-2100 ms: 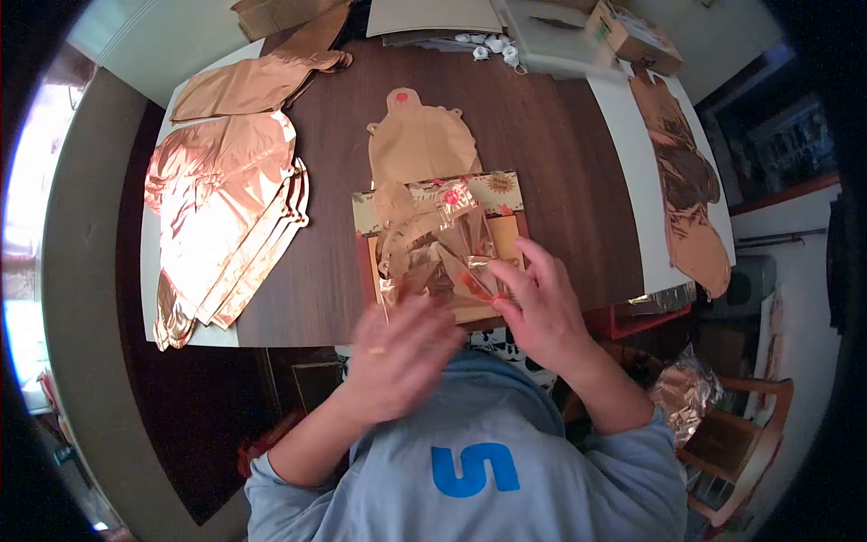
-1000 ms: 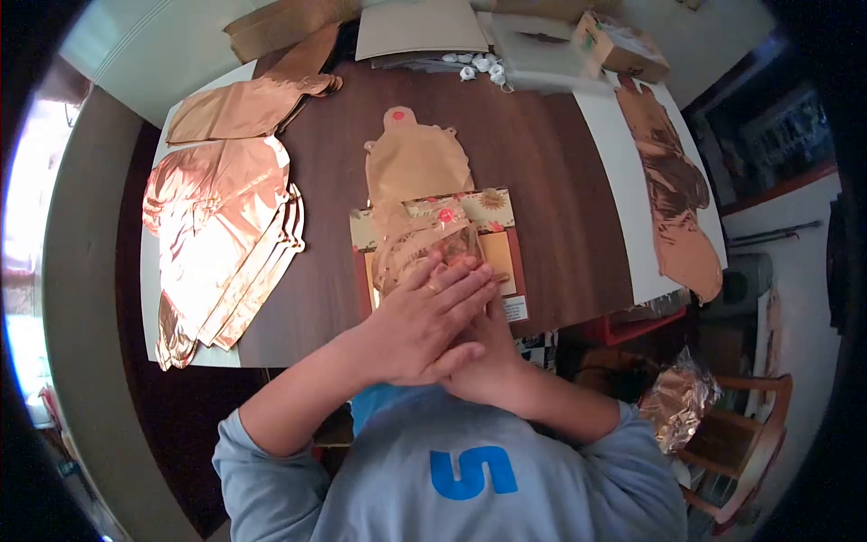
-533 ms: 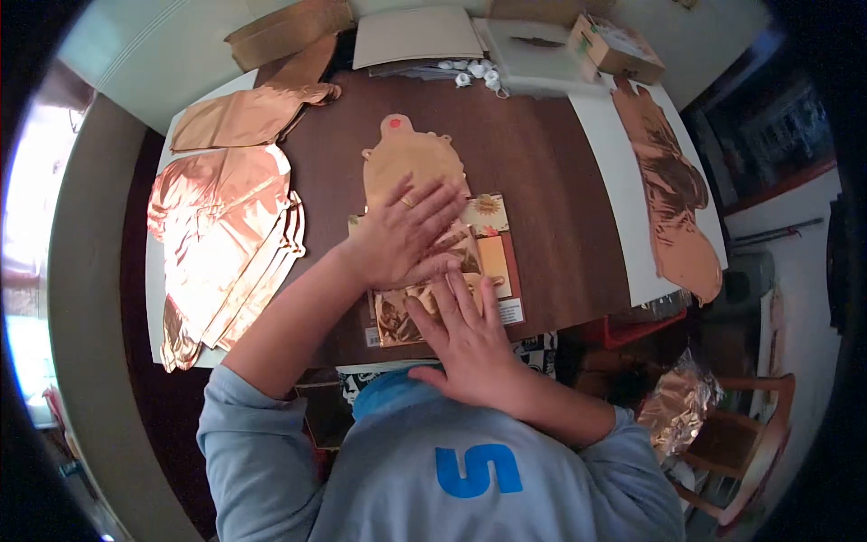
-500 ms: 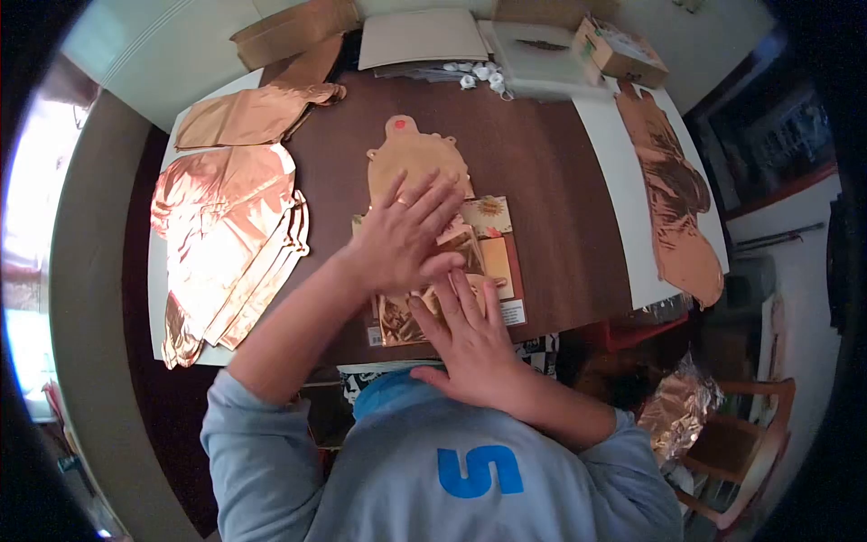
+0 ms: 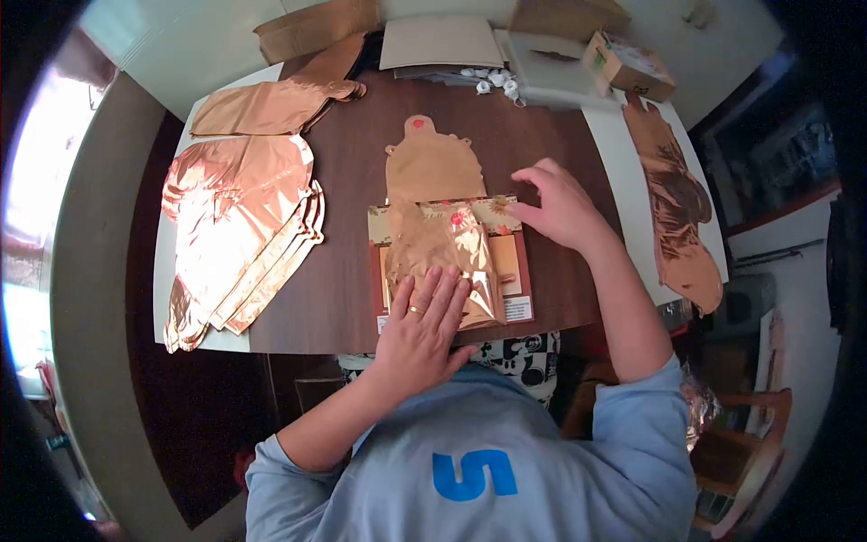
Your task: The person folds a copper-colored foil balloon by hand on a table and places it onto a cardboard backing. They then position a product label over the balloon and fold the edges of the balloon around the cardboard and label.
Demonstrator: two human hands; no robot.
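Observation:
A rose-gold foil balloon (image 5: 420,237) lies folded over a printed packaging card (image 5: 515,312) in front of me. Flat on its near part rests my left hand (image 5: 420,325), fingers stretched out. A red spot marks the shiny fold. Beyond the card's far edge lies a flat tan foil shape (image 5: 435,167), its tab also marked red; I cannot tell whether it joins the folded foil. My right hand (image 5: 560,206) is just right of the card's far corner, empty, thumb and fingers apart.
Stacked rose-gold foil balloons (image 5: 239,199) cover the left of the table (image 5: 569,271). Another long foil balloon (image 5: 668,199) lies at the right edge. Along the back are a white board (image 5: 441,43), small white pieces (image 5: 497,83) and a cardboard box (image 5: 629,65). A chair (image 5: 759,434) stands lower right.
My left hand has drawn back toward the near edge of the card. My right hand has left the foil and moved up and right. More of the folded foil and card now shows.

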